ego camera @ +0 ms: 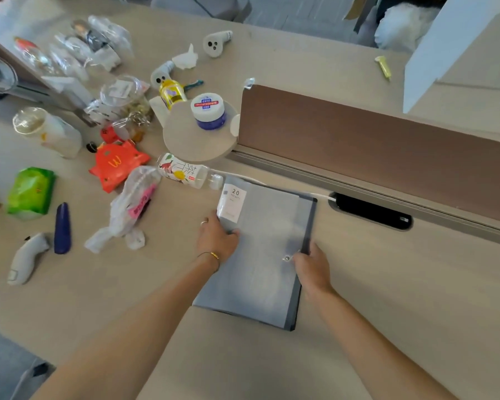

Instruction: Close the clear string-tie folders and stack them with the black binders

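Observation:
A clear string-tie folder (pixel 264 249) lies flat on top of a stack with dark edges, the black binders (pixel 296 307), on the desk in front of me. A white label reading "20" sits at its top left corner. My left hand (pixel 217 239) grips the stack's left edge, thumb on top. My right hand (pixel 312 268) holds the right edge, fingers beside the folder's small round metal button (pixel 287 258). I cannot see the string.
A brown divider panel (pixel 373 151) with a cable slot (pixel 373 212) runs behind the stack. To the left lie a bottle (pixel 185 174), a plastic bag (pixel 133 206), a red paper bag (pixel 117 166), a blue case (pixel 62 228), a green pack (pixel 31 193) and a grey controller (pixel 26 258).

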A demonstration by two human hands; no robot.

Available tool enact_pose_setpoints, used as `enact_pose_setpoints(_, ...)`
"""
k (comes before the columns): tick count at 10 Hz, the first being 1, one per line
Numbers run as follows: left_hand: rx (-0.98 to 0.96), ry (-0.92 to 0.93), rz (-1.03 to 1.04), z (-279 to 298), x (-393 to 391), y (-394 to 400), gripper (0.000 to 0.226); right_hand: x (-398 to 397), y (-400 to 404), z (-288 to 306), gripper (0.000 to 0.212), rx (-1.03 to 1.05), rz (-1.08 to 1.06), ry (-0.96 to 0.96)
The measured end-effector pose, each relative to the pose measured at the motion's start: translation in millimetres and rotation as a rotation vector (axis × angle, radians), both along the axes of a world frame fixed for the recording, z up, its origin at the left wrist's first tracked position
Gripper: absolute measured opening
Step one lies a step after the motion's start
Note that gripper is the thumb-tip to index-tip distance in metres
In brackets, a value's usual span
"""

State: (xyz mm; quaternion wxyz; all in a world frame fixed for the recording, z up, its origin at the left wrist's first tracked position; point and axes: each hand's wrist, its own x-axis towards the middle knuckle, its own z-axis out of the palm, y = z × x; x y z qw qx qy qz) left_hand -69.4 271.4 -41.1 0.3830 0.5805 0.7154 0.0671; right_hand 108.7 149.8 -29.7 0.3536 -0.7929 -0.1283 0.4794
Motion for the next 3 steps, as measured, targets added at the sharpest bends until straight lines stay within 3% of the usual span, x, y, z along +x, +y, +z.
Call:
enact_pose_setpoints(2, 0.116, 0.11, -0.119, 19, 7, -6, 0.082, 10, -9, -17, 0.08, 0.036, 0.087, 0.055)
enact_pose_setpoints(3, 0.168, 0.163, -0.124, 31, 14, -7, 0.09, 8, -13, 35, 0.05, 0.112, 0.083, 0.068)
